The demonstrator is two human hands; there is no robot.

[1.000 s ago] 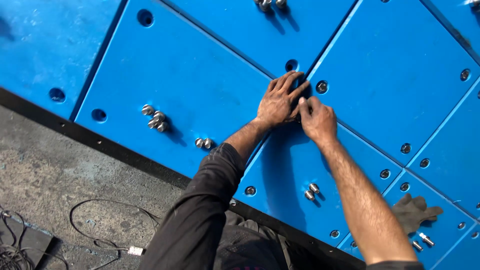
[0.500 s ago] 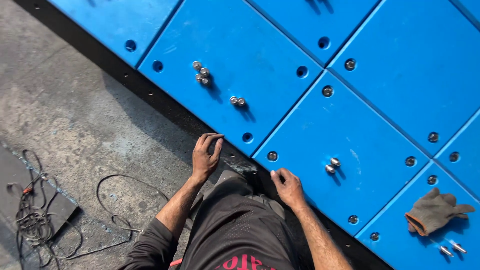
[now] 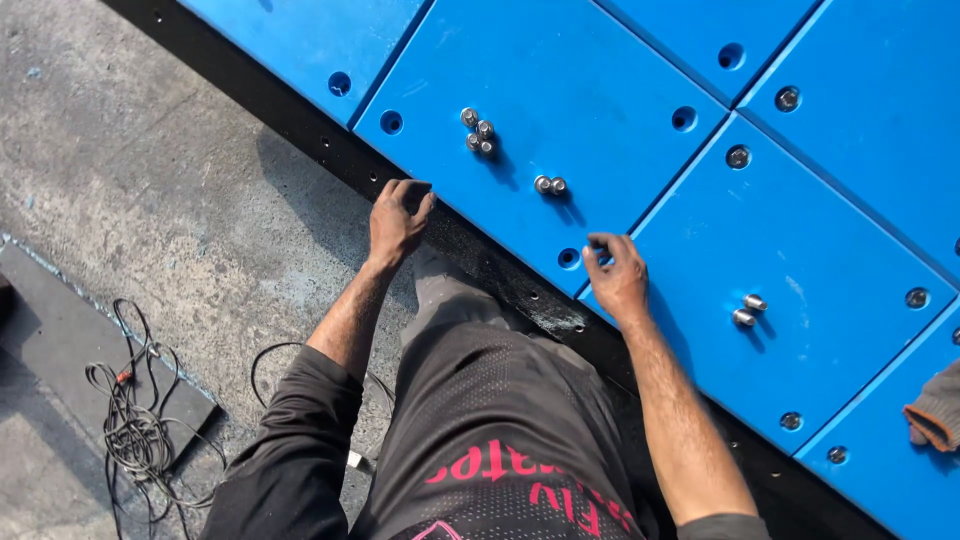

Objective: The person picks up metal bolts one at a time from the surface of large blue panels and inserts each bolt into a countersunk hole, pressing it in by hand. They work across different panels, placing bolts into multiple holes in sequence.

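Head view: the left hand (image 3: pixel 397 222) is laid flat, fingers together and empty, on the black frame edge (image 3: pixel 470 250) just below the lower rim of the middle blue panel (image 3: pixel 560 90). The right hand (image 3: pixel 617 277) is set at the corner where that panel meets the next blue panel (image 3: pixel 790 250), its fingers curled inward; whether anything small is pinched in that grip cannot be told. The nearest loose hardware, a pair of bolts (image 3: pixel 550 185), is seen up and slightly to the left of the right hand, near it, and up and to the right of the left hand, farther off; the right hand is the nearer of the two. The pair lies side by side, its long axis running roughly left to right across the picture, the heads pointing up out of the panel as far as can be judged. A cluster of bolts (image 3: pixel 477 131) is seen farther up the same panel, nearer the left hand's side. A second pair of bolts (image 3: pixel 748 309) rests on the right panel, to the right of the right hand and level with it, its axis slanted down to the left. An open hole (image 3: pixel 568 258) sits just beside the right hand's fingertips. A cable (image 3: pixel 140 430) is coiled on the concrete floor (image 3: pixel 150 180), and a glove (image 3: pixel 935 410) lies at the right edge.
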